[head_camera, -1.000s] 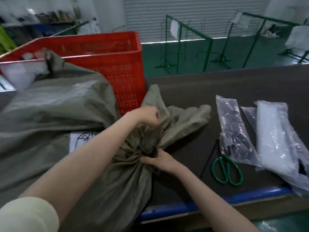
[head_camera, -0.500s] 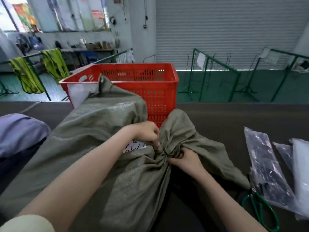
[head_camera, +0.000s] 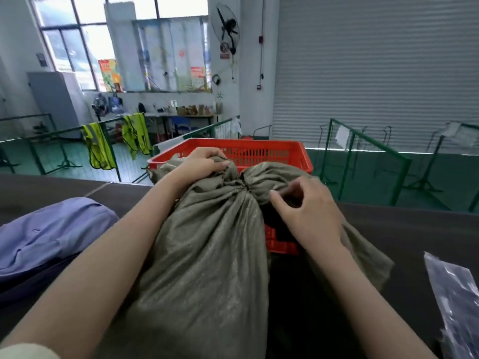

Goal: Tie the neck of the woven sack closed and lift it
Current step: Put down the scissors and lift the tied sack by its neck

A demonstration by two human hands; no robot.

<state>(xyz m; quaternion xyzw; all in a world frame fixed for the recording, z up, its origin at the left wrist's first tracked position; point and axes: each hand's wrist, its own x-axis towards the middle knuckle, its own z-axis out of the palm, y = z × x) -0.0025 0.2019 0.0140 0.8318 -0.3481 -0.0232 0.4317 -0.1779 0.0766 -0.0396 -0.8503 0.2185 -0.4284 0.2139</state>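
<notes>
head view: left hand (head_camera: 204,164) grips sack (head_camera: 207,255) neck.

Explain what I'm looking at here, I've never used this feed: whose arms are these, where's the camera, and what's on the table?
There is no machine: these are a person's two bare arms, and the single camera is worn on their head, looking forward and down. The left hand grips a bunch of cloth at the top of the grey-green woven sack, next to its gathered neck. The right hand is half open just right of the neck, fingers curled, not clearly gripping anything. The sack stands on a dark table, with a red crate behind it. A blue-purple bundle lies at the left, and a clear plastic bag at the right edge.
</notes>
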